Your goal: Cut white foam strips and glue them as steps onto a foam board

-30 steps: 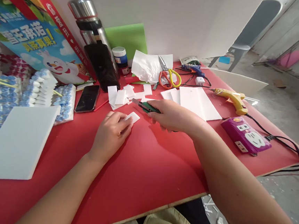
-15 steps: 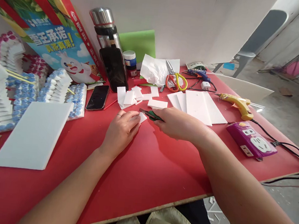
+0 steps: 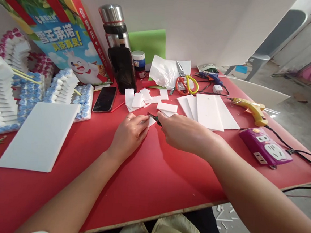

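Observation:
My right hand (image 3: 181, 131) is wrapped around a utility knife (image 3: 157, 121), most of its handle hidden in the fingers. The knife's blade points left, over a small white foam board piece (image 3: 151, 121). My left hand (image 3: 132, 132) presses that piece against the table with its fingers held together, covering much of it. The blade lies close to my left fingertips. Just beyond both hands is a loose group of small cut foam pieces (image 3: 137, 99).
Larger white foam sheets (image 3: 210, 112) lie to the right, one more sheet (image 3: 39, 135) to the left. Scissors (image 3: 187, 83), a yellow glue gun (image 3: 250, 109) and a purple power strip (image 3: 265, 146) sit on the red table (image 3: 149, 181). A phone (image 3: 105, 99) lies near a steel flask (image 3: 113, 22).
The view has shifted a little, so things appear slightly to the right. The right hand has turned over the knife, and less of its green handle shows. The left hand still presses the piece.

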`<state>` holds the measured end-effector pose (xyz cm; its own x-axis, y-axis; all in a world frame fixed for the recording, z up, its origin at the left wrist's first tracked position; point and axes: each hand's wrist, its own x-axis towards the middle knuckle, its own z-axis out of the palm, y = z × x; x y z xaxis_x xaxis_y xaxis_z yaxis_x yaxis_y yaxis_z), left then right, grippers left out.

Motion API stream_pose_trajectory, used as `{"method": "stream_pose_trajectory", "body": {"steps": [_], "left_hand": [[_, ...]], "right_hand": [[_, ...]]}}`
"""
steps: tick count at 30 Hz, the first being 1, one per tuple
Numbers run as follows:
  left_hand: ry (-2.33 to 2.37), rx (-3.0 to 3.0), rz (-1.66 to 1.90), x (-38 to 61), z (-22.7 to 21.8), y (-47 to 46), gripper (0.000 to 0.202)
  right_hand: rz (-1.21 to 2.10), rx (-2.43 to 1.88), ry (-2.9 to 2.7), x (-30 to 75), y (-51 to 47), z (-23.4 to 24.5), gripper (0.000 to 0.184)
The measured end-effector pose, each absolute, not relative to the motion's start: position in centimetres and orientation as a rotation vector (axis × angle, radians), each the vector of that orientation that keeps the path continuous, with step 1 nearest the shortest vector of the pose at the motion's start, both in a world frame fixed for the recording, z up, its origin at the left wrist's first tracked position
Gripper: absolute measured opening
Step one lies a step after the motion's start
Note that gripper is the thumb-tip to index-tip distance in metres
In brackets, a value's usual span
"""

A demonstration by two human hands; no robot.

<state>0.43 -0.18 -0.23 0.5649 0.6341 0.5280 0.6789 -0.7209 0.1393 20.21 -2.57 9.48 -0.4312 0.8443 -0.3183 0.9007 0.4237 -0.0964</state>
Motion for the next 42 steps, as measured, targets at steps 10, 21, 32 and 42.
{"method": "stream_pose_trajectory", "body": {"steps": [10,21,32,42], "left_hand": [[-1.068,-2.705,-0.875,0.4,-0.4,0.0,0.018],[-1.078,-2.719,-0.877,0.6,-0.4,0.0,0.023],[-1.11,-2.71,-0.851,0.6,-0.7,0.0,0.028],[-1.109,-2.631,-1.109,0.2,-0.5,0.1,0.021]], "right_hand": [[-0.386,1.551,2.418,20.7,-2.8,10.0,0.033],[-0.319,1.55,2.402,21.6,-4.6,9.3,0.05],[-0.285,1.593,2.373,22.6,-7.6,8.0,0.063],[-1.058,2.311,2.377,23.8,-6.1,9.1,0.022]]}}
